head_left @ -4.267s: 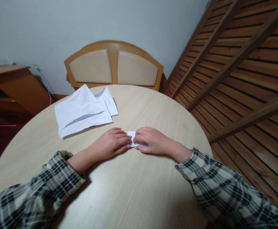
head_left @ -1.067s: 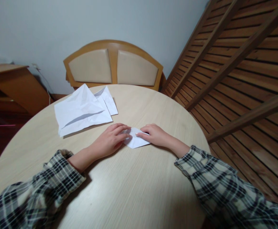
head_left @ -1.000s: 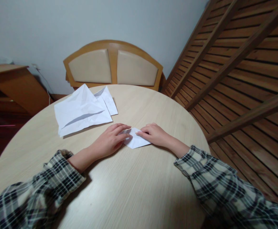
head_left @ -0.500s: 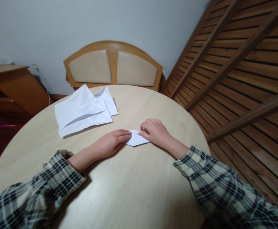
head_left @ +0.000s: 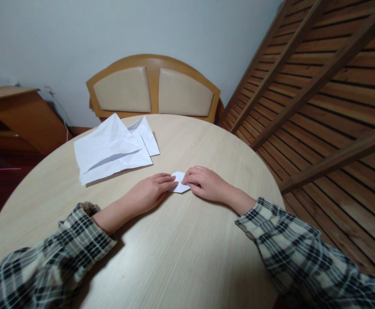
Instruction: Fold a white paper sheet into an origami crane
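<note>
A small folded piece of white paper [head_left: 179,183] lies flat on the round light-wood table [head_left: 161,253], between my two hands. My left hand [head_left: 149,194] rests on the table with its fingers stretched out flat, the fingertips pressing the paper's left edge. My right hand [head_left: 204,183] lies over the paper's right part with its fingers curled down onto it, hiding that side. Both forearms in plaid sleeves rest on the tabletop.
Creased white paper sheets [head_left: 110,148] lie spread on the far left of the table. A wooden chair [head_left: 153,88] with a padded back stands behind the table. A slatted wooden frame [head_left: 319,86] leans at the right, and a wooden cabinet [head_left: 20,116] stands at the left.
My right hand has slid left over the small paper, so less of it shows than half a second ago. My left hand has stayed almost still at the paper's left edge.
</note>
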A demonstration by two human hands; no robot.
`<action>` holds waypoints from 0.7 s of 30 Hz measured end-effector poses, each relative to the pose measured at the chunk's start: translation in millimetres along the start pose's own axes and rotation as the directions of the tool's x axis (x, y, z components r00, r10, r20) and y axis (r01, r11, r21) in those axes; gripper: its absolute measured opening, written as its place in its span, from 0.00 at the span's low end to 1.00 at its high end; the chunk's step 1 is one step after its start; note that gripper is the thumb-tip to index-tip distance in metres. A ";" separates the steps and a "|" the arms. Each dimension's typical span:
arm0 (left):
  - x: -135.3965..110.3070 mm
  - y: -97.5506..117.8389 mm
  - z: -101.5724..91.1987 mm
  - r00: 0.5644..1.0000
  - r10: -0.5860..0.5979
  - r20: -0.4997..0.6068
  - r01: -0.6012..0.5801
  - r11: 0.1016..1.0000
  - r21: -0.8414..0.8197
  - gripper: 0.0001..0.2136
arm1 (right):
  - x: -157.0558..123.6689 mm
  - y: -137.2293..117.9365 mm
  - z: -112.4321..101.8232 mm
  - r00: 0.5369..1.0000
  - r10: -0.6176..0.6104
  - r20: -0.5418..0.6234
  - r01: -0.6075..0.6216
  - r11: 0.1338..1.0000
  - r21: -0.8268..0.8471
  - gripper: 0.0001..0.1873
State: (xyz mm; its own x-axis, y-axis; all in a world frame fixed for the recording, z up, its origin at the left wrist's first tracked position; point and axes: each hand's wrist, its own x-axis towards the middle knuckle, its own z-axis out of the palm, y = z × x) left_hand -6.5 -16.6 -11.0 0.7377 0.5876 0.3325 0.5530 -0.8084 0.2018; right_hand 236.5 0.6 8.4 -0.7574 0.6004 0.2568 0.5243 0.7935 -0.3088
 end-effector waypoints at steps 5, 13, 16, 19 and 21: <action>0.3 0.1 0.6 1.000 -0.011 -0.010 0.010 1.000 -0.009 0.15 | 0.2 -1.4 -2.5 1.000 0.007 -0.001 -0.007 1.000 0.021 0.12; -1.0 -2.9 2.0 0.999 -0.001 -0.035 -0.001 0.999 -0.032 0.15 | 0.6 0.0 -4.8 0.999 -0.006 0.038 0.004 0.998 0.058 0.10; -1.3 -3.5 2.6 0.999 -0.002 -0.043 0.001 0.999 -0.035 0.14 | 0.3 1.1 -3.4 0.999 0.008 0.033 -0.010 0.998 0.055 0.07; -0.9 -2.9 2.3 0.999 0.001 -0.042 -0.002 1.000 -0.024 0.14 | 0.0 1.4 -2.8 0.999 0.008 0.031 -0.009 0.999 0.052 0.05; -0.4 -1.7 1.3 0.999 0.004 -0.036 -0.004 1.000 -0.010 0.13 | -0.1 1.1 -3.0 0.999 0.005 0.032 -0.007 0.999 0.054 0.04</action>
State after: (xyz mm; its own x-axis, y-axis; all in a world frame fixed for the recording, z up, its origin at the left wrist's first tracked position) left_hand -7.3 -15.4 -12.7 0.7254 0.5830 0.3660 0.5461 -0.8111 0.2096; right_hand 238.3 1.6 10.8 -0.7669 0.6008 0.2257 0.5075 0.7830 -0.3598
